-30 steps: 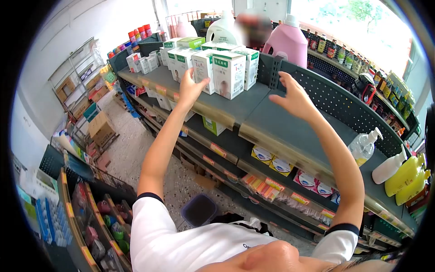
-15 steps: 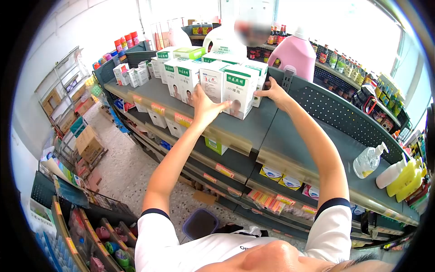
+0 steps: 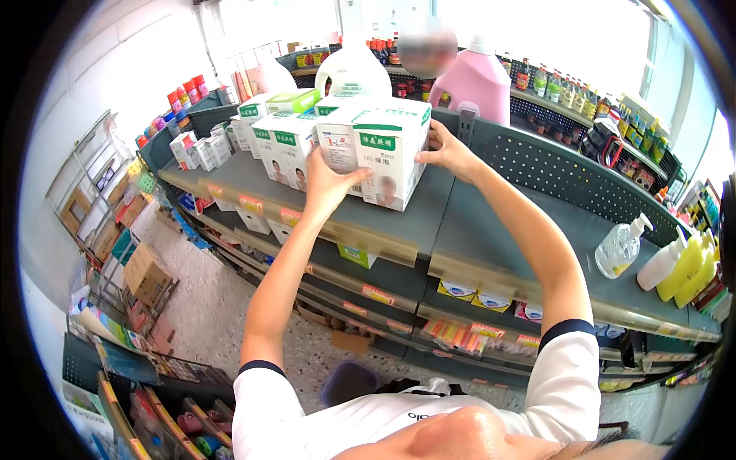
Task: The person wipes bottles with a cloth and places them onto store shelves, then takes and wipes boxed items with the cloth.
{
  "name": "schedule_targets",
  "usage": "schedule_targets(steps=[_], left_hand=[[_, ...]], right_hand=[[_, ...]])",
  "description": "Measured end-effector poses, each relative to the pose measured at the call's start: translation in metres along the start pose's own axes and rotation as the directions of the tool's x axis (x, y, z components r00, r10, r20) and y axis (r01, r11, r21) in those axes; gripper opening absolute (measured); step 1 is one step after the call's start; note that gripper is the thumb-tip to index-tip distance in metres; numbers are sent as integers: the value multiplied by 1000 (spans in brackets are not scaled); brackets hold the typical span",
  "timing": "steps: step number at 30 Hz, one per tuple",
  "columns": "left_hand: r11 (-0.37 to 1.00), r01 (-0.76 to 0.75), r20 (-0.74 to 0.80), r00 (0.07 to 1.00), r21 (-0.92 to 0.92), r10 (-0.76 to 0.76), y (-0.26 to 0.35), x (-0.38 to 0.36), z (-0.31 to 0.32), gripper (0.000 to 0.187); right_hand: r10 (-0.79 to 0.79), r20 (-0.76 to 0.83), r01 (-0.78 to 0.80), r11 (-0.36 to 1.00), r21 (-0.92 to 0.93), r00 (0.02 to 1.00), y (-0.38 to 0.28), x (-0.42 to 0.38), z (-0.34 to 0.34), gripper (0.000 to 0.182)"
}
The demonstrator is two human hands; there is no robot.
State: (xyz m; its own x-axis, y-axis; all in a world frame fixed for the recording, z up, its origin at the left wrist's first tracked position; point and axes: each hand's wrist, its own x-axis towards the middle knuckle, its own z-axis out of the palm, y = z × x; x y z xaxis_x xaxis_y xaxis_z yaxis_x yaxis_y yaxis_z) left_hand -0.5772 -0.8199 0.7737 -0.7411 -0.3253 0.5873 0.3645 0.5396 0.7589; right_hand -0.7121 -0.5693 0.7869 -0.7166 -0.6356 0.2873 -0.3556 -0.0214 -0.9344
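We have the white and green box (image 3: 389,169) standing up on the shelf (image 3: 483,226), right in between our two hands. It is taller than it is wide, and its long way runs up and down. Our left hand (image 3: 331,185) is on its left side, with the thumb at the front near the corner and the other fingers by the next white boxes (image 3: 295,157). Our right hand (image 3: 454,153) is at its right side, and both hands are about as near as each other. The thumb and fingers are spread apart on each hand, but we cannot tell how hard they press. Both arms reach out ahead of us, and the right elbow bends out more. The pink jug (image 3: 479,84) is behind, past the right hand
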Motion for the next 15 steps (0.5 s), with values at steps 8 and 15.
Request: schedule_targets(steps=[8, 15], left_hand=[[939, -129, 22, 989, -318, 143, 80, -6, 13, 75], [830, -169, 163, 941, -531, 296, 186, -53, 83, 69]], right_hand=[[-148, -164, 115, 973, -198, 975, -95, -69, -20, 96], [-191, -415, -4, 905, -426, 890, -182, -233, -64, 87]])
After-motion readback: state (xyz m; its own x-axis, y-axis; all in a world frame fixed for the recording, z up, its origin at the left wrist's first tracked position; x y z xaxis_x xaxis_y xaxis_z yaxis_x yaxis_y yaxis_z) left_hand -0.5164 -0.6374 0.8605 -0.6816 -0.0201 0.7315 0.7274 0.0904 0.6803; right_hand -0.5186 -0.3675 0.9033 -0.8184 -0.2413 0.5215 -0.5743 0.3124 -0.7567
